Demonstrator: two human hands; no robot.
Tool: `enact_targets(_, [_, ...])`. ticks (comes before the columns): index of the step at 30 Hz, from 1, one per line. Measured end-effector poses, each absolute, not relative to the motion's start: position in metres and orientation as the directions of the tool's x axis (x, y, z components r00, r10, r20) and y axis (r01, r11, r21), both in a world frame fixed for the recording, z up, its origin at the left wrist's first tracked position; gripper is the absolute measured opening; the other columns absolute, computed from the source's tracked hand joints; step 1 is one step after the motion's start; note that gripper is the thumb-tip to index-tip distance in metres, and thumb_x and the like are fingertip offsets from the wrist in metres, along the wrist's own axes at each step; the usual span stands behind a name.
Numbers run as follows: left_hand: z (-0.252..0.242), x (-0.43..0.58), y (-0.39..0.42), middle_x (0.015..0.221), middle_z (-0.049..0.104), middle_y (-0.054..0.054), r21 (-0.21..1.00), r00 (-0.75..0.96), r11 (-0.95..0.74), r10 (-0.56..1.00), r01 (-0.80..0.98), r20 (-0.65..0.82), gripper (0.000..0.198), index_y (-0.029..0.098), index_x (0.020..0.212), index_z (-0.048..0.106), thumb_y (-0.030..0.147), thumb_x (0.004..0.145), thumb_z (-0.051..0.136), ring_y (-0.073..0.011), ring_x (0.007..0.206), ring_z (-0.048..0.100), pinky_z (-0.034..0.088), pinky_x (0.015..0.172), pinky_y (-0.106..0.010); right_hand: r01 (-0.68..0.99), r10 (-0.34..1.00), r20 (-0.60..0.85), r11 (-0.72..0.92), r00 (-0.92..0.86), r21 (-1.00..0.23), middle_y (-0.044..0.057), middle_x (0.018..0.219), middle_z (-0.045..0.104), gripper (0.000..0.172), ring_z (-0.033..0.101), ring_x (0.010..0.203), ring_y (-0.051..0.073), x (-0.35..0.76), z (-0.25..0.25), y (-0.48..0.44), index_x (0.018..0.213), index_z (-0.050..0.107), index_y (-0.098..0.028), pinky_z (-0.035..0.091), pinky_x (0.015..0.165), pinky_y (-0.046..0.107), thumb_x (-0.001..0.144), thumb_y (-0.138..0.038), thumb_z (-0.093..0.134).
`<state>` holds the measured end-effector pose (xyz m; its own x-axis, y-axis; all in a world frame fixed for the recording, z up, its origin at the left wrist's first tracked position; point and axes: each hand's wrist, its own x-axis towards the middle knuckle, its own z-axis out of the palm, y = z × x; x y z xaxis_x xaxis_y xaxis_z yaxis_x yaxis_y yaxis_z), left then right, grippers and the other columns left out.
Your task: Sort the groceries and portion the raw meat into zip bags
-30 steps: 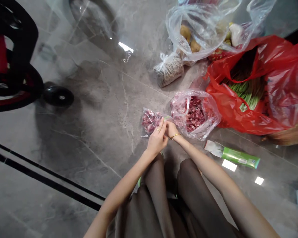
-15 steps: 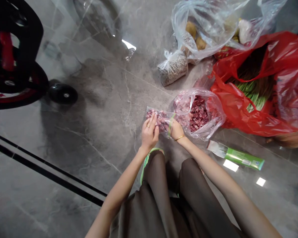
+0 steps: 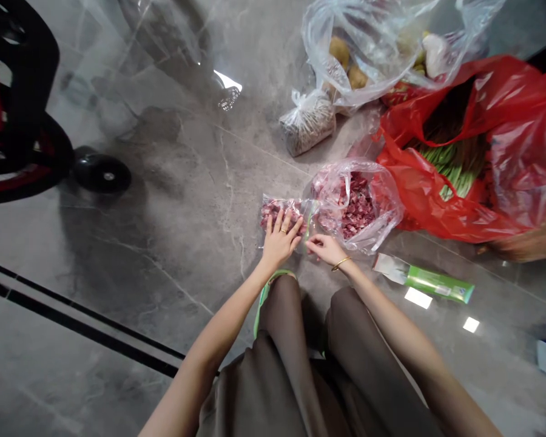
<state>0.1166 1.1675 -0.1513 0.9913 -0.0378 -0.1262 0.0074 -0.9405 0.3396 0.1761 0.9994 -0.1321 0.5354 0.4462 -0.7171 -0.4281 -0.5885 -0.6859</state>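
A clear zip-top bag [image 3: 270,208] of chopped red meat lies flat on the floor in front of my knees. My left hand [image 3: 279,240] rests on it, palm down with fingers spread over the meat. At the bag's right end runs a green zip strip. My right hand [image 3: 326,247], with a gold bangle at the wrist, pinches the near corner of that strip between thumb and forefinger. Just beyond it stands an opened clear plastic bag [image 3: 386,209] with more chopped meat [image 3: 358,209] inside.
A red plastic bag [image 3: 464,215] with green vegetables lies to the right, below a clear bag [image 3: 377,85] of produce. A tied bag [image 3: 308,130] is at the back. A green packet [image 3: 439,285] lies at right; a wheeled black-and-red object [image 3: 31,133] stands left.
My left hand has opened out flat over the meat bag. My right hand has shifted toward me along the zip strip to its near corner. The view has moved slightly right.
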Motion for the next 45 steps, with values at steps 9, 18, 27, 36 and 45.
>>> enact_targets(9, [-0.118, 0.128, 1.158, 0.142, 0.046, -0.014, 0.533, 0.991, -0.844, 0.107, 0.051, 0.075, 0.039, 0.015, 0.129, 0.053, 0.026, 0.093, 0.042, -0.0271, 0.137, 0.032, 0.024, 0.113, -0.051, -0.079, 0.463, -0.631, -0.765, 0.623, -0.639, 0.004, 0.078, 0.072, 0.018, 0.065, 0.057, 0.014, 0.205, -0.074, 0.983, 0.085, 0.069, -0.016, 0.053, 0.059, 0.026, 0.085, -0.024, 0.053])
enact_targets(18, [-0.09, 0.211, 1.097, 0.126, 0.061, -0.01, 0.363, 0.848, -0.77, -0.512, -0.525, 0.14, 0.029, 0.018, 0.111, 0.065, 0.022, 0.089, 0.046, -0.0212, 0.137, 0.036, 0.019, 0.117, -0.049, 0.177, 0.301, -0.402, -0.932, 0.865, -0.317, 0.015, 0.118, 0.065, 0.046, 0.059, 0.108, 0.023, 0.309, -0.107, 0.941, 0.123, 0.057, -0.01, 0.043, 0.097, 0.034, 0.077, -0.006, 0.048])
enact_targets(27, [-0.083, 0.199, 1.134, 0.129, 0.058, -0.009, 0.393, 0.944, -0.859, -0.284, -0.328, 0.169, 0.019, 0.023, 0.096, 0.068, 0.023, 0.085, 0.052, -0.0269, 0.133, 0.038, 0.01, 0.114, -0.058, 0.184, 0.26, -0.411, -0.959, 0.874, -0.216, 0.019, 0.108, 0.066, 0.028, 0.059, 0.102, 0.026, 0.307, -0.114, 0.948, 0.102, 0.063, -0.01, 0.044, 0.09, 0.036, 0.088, -0.017, 0.04])
enact_targets(36, [-0.109, 0.149, 1.109, 0.136, 0.046, -0.021, 0.347, 0.983, -0.924, 0.114, 0.159, -0.147, 0.04, 0.014, 0.12, 0.051, 0.025, 0.082, 0.057, -0.0298, 0.109, 0.056, 0.046, 0.087, -0.042, 0.32, 0.438, -0.339, -0.88, 0.833, -0.351, 0.015, 0.111, 0.064, 0.037, 0.058, 0.105, 0.026, 0.304, -0.118, 0.932, 0.114, 0.056, -0.014, 0.044, 0.094, 0.038, 0.077, -0.011, 0.052])
enact_targets(45, [-0.113, 0.139, 1.139, 0.143, 0.044, -0.019, 0.591, 0.981, -0.784, 0.136, 0.19, -0.135, 0.059, 0.013, 0.132, 0.046, 0.001, 0.075, 0.044, -0.0264, 0.125, 0.051, 0.047, 0.099, -0.041, -0.18, 0.453, -0.373, -0.413, 0.81, -0.893, 0.009, 0.104, 0.067, 0.031, 0.066, 0.09, 0.017, 0.249, -0.059, 0.962, 0.104, 0.055, -0.018, 0.053, 0.08, 0.029, 0.076, -0.032, 0.06])
